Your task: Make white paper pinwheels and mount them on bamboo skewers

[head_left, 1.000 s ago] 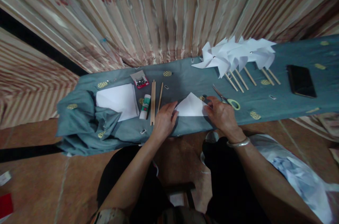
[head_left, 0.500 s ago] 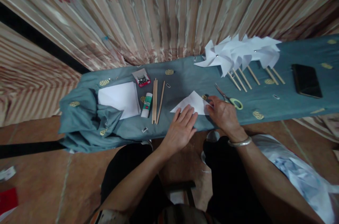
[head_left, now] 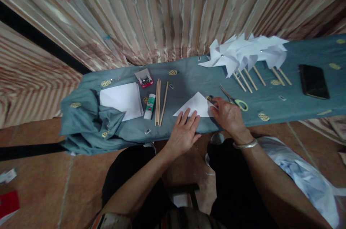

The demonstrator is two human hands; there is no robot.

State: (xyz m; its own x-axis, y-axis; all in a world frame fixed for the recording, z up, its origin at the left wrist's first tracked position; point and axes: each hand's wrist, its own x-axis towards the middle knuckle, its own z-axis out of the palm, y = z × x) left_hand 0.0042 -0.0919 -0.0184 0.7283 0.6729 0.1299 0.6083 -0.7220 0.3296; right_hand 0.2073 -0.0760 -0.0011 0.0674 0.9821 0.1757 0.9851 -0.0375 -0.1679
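A white sheet of paper, folded into a triangle, lies near the front edge of the cloth-covered table with its peak pointing away from me. My left hand rests with spread fingers, their tips on the paper's lower edge. At the right corner my right hand, a silver bangle at its wrist, has curled fingers closed on the paper; the fingertips are partly hidden. Just beyond that hand lie scissors with yellow-green handles, their blades parted.
Several white paper pinwheels on sticks lie at the back right, near a black phone. Leftward are loose wooden sticks, a glue stick, a small box of metal pins and a paper stack. A curtain hangs behind.
My left hand has slid slightly toward me, from the paper's face down to its lower edge. My right hand stays at the right corner.
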